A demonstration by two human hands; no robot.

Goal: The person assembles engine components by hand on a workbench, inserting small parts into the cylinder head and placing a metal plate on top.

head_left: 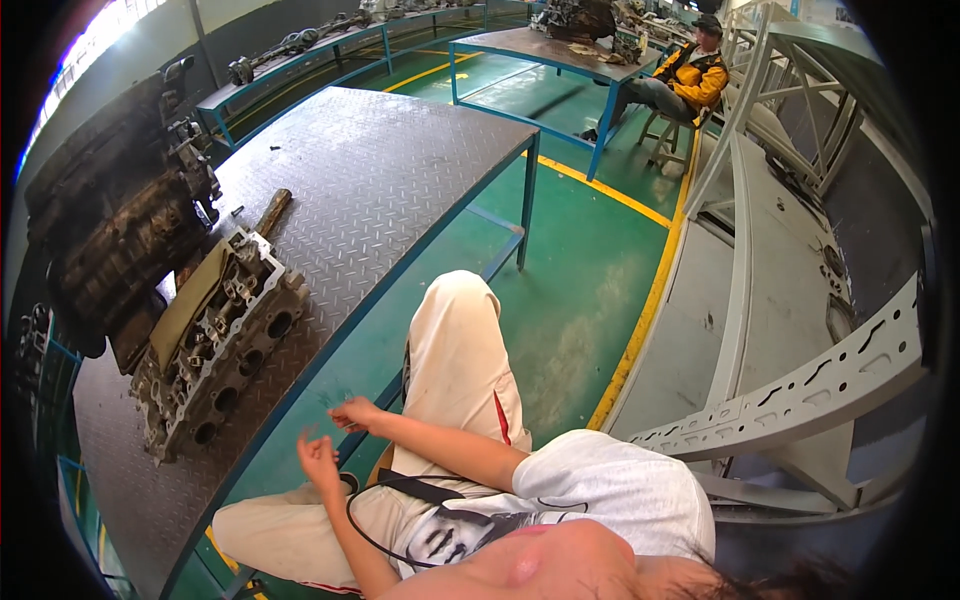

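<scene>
My right hand is held over my lap, its fingers drawn together. At its fingertips shows a faint, thin, see-through thing, too indistinct to name. Just below and to the left is my left hand, raised with curled fingers, a similar faint trace at their tips. The two hands are apart, near the edge of a steel tread-plate table. On that table, left of my hands, lies an engine cylinder head with an olive cloth on it. Neither hand touches these.
A large dark engine block stands behind the cylinder head, with a wooden piece nearby. A black cord loops across my lap. Grey metal framework rises on my right. Another person sits on a stool by a farther table.
</scene>
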